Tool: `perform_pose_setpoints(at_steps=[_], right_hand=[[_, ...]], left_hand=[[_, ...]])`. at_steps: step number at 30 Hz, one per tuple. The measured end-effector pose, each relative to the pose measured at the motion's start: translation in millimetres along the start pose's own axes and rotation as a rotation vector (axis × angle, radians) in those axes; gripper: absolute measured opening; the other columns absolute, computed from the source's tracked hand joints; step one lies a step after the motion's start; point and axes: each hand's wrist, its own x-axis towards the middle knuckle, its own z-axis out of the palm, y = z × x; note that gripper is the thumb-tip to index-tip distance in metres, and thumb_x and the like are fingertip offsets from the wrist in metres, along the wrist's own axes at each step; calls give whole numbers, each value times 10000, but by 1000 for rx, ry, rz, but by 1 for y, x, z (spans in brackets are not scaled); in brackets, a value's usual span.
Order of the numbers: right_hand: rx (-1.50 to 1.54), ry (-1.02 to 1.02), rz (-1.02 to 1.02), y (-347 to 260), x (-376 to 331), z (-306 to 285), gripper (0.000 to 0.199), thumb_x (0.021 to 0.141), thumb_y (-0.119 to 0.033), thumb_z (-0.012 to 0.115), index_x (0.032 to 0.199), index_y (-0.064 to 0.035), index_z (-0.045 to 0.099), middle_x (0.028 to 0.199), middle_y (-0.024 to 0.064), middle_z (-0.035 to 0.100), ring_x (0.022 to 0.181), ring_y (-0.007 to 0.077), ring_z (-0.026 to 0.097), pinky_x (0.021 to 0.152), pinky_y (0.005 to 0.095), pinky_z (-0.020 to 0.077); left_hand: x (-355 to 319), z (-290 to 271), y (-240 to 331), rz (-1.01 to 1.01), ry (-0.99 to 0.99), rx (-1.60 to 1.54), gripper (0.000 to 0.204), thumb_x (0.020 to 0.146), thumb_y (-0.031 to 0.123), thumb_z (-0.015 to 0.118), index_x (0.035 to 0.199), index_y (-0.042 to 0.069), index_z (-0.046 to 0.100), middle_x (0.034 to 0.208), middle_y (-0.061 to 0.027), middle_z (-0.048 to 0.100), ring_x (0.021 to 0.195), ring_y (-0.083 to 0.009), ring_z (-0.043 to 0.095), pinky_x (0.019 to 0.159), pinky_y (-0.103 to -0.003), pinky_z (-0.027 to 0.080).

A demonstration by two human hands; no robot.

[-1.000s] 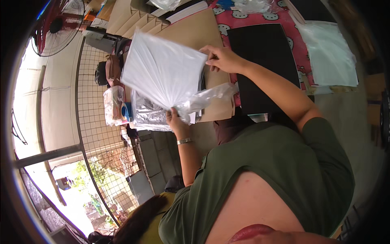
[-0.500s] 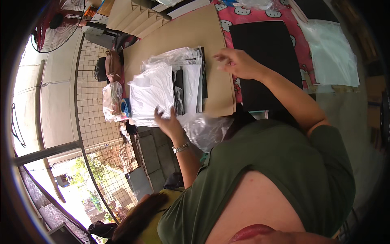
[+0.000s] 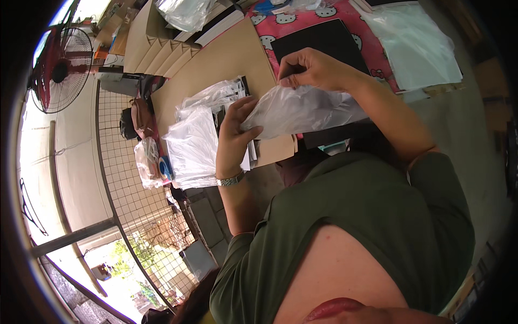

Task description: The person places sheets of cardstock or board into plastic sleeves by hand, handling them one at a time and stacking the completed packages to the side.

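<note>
A clear plastic bag (image 3: 302, 110) is stretched between both hands above a brown cardboard sheet (image 3: 216, 70). My left hand (image 3: 234, 135), with a metal watch at the wrist, grips the bag's left end. My right hand (image 3: 310, 67) pinches its upper edge. On the cardboard to the left lies a stack of clear plastic-wrapped items (image 3: 197, 143), with more wrapped pieces (image 3: 213, 97) just above it.
A black flat sheet (image 3: 318, 40) lies on a pink patterned cloth (image 3: 270, 21). Clear bags (image 3: 415, 43) sit at the right. Folded cardboard boxes (image 3: 156, 43) stand at the back. A standing fan (image 3: 56, 70) and a wire grid (image 3: 124, 183) are on the left.
The large bag held up a second ago was laid on the stack. Both hands have since come together on another clear bag, lifted above the cardboard.
</note>
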Motion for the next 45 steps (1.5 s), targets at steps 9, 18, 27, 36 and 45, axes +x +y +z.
perform_pose_setpoints(at_steps=[9, 18, 27, 36, 45], right_hand=[[-368, 2, -227, 10, -17, -34, 275, 796, -39, 595, 1068, -6, 582, 1010, 79, 601, 924, 140, 557, 811, 252, 445], [-267, -80, -66, 4, -16, -16, 138, 775, -79, 630, 890, -3, 644, 781, 88, 658, 744, 165, 624, 679, 284, 471], [-346, 169, -46, 13, -22, -8, 76, 814, -51, 609, 850, 10, 634, 862, 52, 624, 770, 115, 576, 719, 256, 455], [511, 245, 135, 22, -22, 4, 135, 844, -131, 610, 894, -8, 634, 778, 28, 623, 716, 79, 571, 693, 214, 447], [742, -140, -170, 17, -65, -45, 198, 903, -222, 510, 936, -35, 564, 815, 99, 636, 806, 151, 607, 776, 333, 482]], left_hand=[[17, 25, -19, 141, 85, 146, 530, 689, -128, 586, 1194, -37, 454, 1042, -110, 572, 915, -148, 568, 800, -266, 455], [14, 32, -11, -46, -79, 355, 428, 722, -86, 613, 1136, -43, 511, 1068, -92, 572, 952, -109, 540, 779, -254, 450], [21, 29, -46, 242, 12, -558, 183, 739, -118, 556, 874, 1, 529, 858, -99, 612, 791, -131, 588, 734, -263, 468], [12, 42, -52, -31, 61, -340, 130, 836, 18, 541, 966, 23, 548, 976, -81, 588, 832, -155, 584, 775, -284, 462], [8, 21, -62, -162, -130, -678, 183, 901, 242, 502, 973, 75, 518, 826, -31, 567, 650, -123, 550, 558, -254, 450]])
